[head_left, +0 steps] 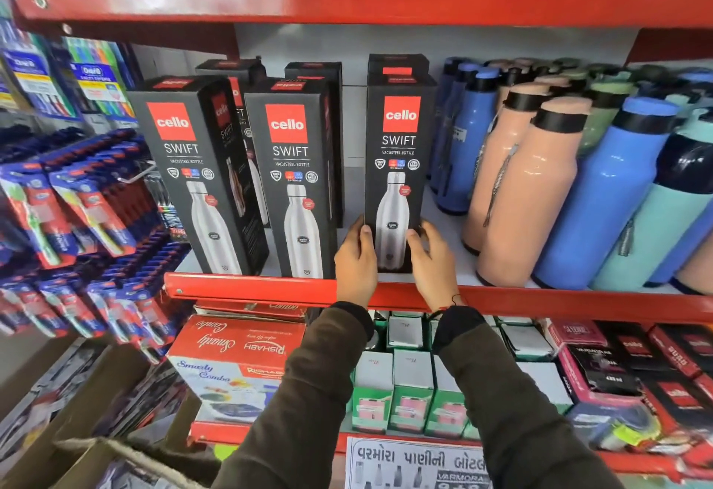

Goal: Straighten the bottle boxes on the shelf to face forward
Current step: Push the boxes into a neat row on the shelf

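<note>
1. Both hands clamp the right-hand bottle box low down at the shelf front edge: left hand fingers on its left side, right hand fingers on its right.
2. Risk: held so low, the tall box could tip back into the box behind it or sideways into the loose bottles standing near its right.
3. Count: three boxes in the front row, the left box angled, the middle box nearly square; at least three more behind.

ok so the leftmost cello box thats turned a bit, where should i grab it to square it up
Take the leftmost box low on its two narrow sides, coming straight from the front. It is tall and upright, so a low grip twists it without tipping, as both hands do on the right box.
</note>
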`<state>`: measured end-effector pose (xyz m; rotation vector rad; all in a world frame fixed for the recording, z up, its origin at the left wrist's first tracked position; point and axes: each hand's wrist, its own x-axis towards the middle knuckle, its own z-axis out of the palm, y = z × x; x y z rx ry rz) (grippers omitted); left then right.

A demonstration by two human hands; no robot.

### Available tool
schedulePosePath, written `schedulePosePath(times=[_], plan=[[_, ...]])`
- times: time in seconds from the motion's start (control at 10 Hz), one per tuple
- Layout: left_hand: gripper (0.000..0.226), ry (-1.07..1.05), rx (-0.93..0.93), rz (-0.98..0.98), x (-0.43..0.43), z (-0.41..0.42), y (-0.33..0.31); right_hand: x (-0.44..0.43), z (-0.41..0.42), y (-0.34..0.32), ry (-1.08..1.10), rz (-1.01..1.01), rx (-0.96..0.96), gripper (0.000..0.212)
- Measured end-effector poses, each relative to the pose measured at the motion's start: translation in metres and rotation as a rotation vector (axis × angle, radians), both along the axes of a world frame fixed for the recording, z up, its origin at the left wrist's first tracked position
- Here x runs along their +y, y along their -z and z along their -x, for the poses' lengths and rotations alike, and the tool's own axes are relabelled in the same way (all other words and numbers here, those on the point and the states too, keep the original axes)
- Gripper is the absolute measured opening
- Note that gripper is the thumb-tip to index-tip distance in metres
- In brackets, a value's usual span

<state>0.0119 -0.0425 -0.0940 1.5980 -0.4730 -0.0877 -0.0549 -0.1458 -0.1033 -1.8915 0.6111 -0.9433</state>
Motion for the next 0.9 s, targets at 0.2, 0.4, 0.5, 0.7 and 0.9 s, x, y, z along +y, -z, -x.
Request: schedulePosePath(times=[0.2,0.4,0.5,0.7,0.9], plan=[[0.042,-0.069,-0.033,-0.031,0.010,0.013,0.001,0.009,0.015,0.001,-0.010,0.014,0.016,0.038],[0.041,-0.051,-0.053,-0.049,0.023,0.023,0.002,0.019,0.028,-0.001,0.036,0.045,0.005,0.035],[0.041,-0.036,-0.069,-0.067,0.030,0.027,0.001,0.025,0.035,-0.003,0.055,0.043,0.010,0.037],[0.042,-0.024,-0.081,-0.088,0.034,0.031,-0.002,0.030,0.041,-0.008,0.075,0.073,0.053,0.035],[0.041,-0.017,-0.072,-0.115,0.034,0.031,-0.007,0.030,0.042,-0.011,0.058,0.056,0.092,0.039]])
